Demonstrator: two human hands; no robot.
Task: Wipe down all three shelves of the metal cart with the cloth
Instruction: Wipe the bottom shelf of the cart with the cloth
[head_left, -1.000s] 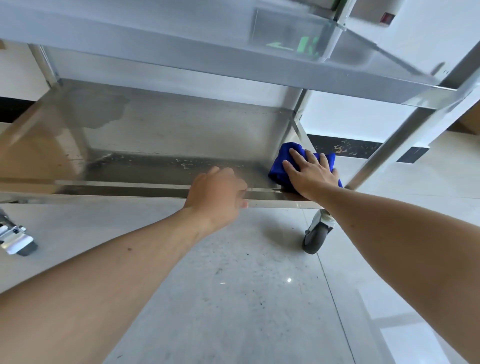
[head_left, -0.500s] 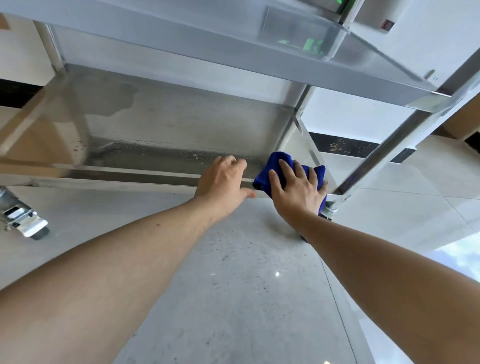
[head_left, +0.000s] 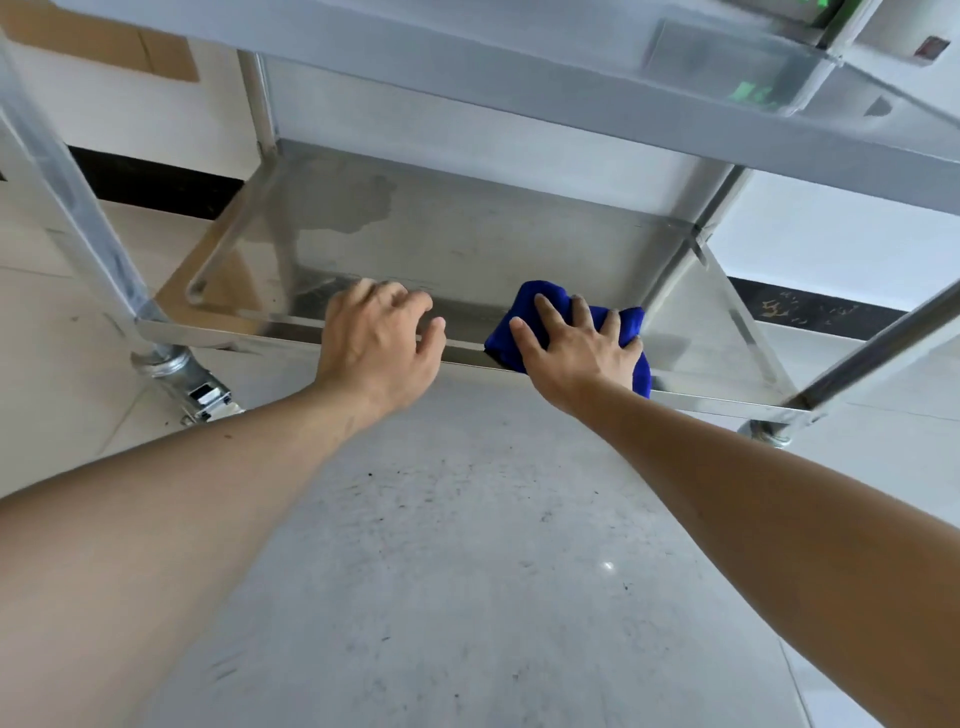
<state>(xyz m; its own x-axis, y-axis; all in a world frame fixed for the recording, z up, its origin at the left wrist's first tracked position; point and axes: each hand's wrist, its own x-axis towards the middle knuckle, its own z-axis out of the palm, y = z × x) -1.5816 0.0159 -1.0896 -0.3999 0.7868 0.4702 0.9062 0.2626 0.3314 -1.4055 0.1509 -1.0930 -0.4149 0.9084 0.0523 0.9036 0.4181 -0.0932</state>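
Wiping lowest shelf (head_left: 467, 244) of the shiny steel cart (head_left: 72, 197), I reckon | right hand (head_left: 576, 353) spread flat on crumpled blue cloth (head_left: 519, 304) at front lip | left hand (head_left: 379, 343) curled over lip | next: sweep inward, firm pressure

Lowest shelf (head_left: 467, 244): steel tray, raised rim, dull patch at back left. Blue cloth (head_left: 522, 312) bunched on the front rim, right of centre, hanging over the edge. The left hand (head_left: 379, 343) hooks the same rim, near the cloth. One caster (head_left: 202, 395) on grey floor (head_left: 467, 545).
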